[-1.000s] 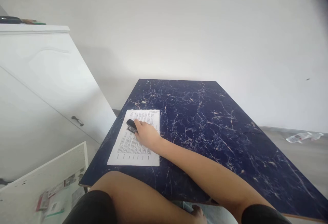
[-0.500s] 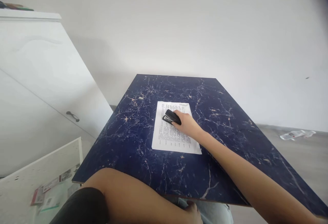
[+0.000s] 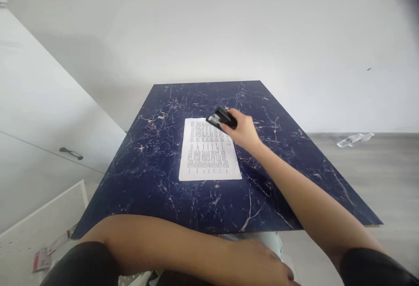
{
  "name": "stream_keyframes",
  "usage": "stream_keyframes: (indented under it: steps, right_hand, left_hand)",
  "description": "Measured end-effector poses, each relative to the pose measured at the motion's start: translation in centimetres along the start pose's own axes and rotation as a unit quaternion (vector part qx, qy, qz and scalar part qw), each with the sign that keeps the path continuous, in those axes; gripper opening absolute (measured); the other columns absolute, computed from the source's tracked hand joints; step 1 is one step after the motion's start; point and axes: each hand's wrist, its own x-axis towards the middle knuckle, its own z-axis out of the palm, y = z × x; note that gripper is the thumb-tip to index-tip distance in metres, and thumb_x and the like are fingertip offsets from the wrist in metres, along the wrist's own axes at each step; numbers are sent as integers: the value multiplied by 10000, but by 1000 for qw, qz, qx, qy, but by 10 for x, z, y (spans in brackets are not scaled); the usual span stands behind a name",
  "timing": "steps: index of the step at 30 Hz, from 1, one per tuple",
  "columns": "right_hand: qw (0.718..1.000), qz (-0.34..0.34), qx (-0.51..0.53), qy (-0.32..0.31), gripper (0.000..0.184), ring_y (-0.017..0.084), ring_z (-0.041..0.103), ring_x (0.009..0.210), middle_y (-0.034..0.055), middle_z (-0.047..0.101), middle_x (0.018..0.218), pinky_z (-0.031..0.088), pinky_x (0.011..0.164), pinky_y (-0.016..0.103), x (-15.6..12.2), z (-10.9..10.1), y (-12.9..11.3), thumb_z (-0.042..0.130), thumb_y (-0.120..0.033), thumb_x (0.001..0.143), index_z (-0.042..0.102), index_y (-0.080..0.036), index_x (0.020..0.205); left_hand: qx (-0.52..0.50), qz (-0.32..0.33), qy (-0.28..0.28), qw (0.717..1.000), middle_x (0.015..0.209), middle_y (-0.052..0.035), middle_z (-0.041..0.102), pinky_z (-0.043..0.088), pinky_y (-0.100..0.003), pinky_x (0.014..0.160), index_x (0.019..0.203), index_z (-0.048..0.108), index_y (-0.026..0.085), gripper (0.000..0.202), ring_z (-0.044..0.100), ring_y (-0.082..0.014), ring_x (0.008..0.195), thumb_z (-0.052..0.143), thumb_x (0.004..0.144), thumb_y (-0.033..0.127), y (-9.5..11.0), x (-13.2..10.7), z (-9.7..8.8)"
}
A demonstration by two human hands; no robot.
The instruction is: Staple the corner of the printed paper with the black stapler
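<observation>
My right hand (image 3: 244, 127) is closed around a black stapler (image 3: 221, 118), gripping it by one end. The stapler is tilted over the far right corner of a printed sheet of paper (image 3: 209, 155) and hides that corner. Lines of dark print cover the white sheet, which lies flat on the dark blue, marble-patterned table (image 3: 157, 199). Low in the view, below the near table edge, my left hand (image 3: 262, 262) rests by my lap. Its fingers run out of the picture, so their pose is unclear.
A white cabinet (image 3: 39, 98) with a dark handle (image 3: 71, 153) stands to the left. Below it is a pale speckled surface (image 3: 29, 233) with packets (image 3: 42, 260). Behind the table rises a white wall (image 3: 203, 28). A clear plastic bottle (image 3: 355, 140) lies on the floor at right.
My right hand has lifted the stapler from the middle of the sheet towards its far right corner. My left hand has shifted right along the bottom. The whole view has turned slightly.
</observation>
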Motion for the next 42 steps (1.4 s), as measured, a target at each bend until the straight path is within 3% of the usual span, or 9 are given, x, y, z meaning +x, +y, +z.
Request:
stream_keyframes:
  steps: [6, 9, 11, 14, 18, 21, 29, 36, 42]
  right_hand:
    - [991, 33, -87, 101, 315, 294, 693, 876, 97, 760, 967, 531, 747, 412, 5, -50, 61, 682, -325, 823, 706, -195, 1109]
    - [984, 75, -114, 116, 319, 298, 687, 853, 80, 766, 919, 508, 755, 396, 1, -58, 101, 704, -359, 778, 723, -198, 1052]
    - [981, 99, -130, 106, 312, 302, 682, 845, 77, 766, 901, 497, 747, 387, 0, -61, 120, 721, -363, 747, 731, -200, 1012]
    - [981, 97, -154, 73, 304, 297, 673, 828, 76, 759, 878, 482, 720, 368, 1, -65, 130, 717, -344, 746, 733, -203, 1015]
    - [980, 61, -189, 20, 284, 265, 661, 756, 79, 745, 847, 460, 655, 336, 0, -67, 119, 687, -316, 789, 720, -201, 1047]
    - [978, 42, -202, -11, 263, 250, 657, 719, 71, 736, 823, 448, 619, 319, -3, -66, 108, 683, -311, 808, 707, -206, 1047]
    - [984, -4, -165, -70, 312, 258, 692, 814, 62, 760, 936, 475, 702, 334, -6, -63, 103, 645, -254, 861, 685, -219, 1169]
    - [976, -64, -203, -34, 408, 328, 645, 1105, 122, 728, 1162, 470, 967, 489, -5, -57, 108, 603, -260, 923, 632, -206, 1326]
    - [979, -71, -187, -34, 470, 319, 655, 1143, 100, 702, 1289, 438, 1013, 519, -7, -49, 104, 553, -187, 925, 572, -252, 1391]
  left_hand:
    - [-91, 7, 103, 990, 813, -86, 683, 475, -301, 538, 1175, 687, 199, 316, 623, -184, 674, 525, 945, 343, -43, 17, -60]
    - [-146, -34, 144, 978, 808, -63, 674, 459, -269, 550, 1159, 644, 168, 282, 595, -142, 657, 433, 997, 260, -99, 24, -89]
    - [-151, -162, 152, 963, 774, -53, 655, 473, -283, 576, 1062, 636, 159, 282, 571, -129, 614, 362, 1020, 213, -152, 24, -99]
    - [-30, -260, 144, 954, 1047, -131, 690, 532, -449, 902, 1030, 649, 151, 243, 647, -247, 1002, 413, 1016, 209, -233, 14, -95]
    - [22, -290, 92, 952, 1586, -204, 421, 271, -713, 1171, 1404, 529, 145, 413, 311, -403, 1506, 436, 1052, 340, -296, -5, -69]
    - [-2, -314, 77, 946, 1642, -211, 348, 223, -733, 1186, 1522, 430, 153, 533, 259, -416, 1536, 410, 1060, 417, -302, -10, -56]
    - [37, -253, 146, 956, 1284, -145, 545, 409, -539, 1079, 1435, 537, 184, 521, 539, -319, 1178, 546, 962, 402, -267, -2, -60]
    - [46, -264, 183, 946, 1270, -142, 536, 429, -515, 1038, 1397, 557, 179, 451, 536, -309, 1142, 534, 968, 314, -253, 3, -49]
    - [41, -263, 178, 947, 1279, -151, 541, 415, -531, 1057, 1392, 570, 172, 442, 521, -324, 1178, 519, 982, 330, -256, 4, -47]
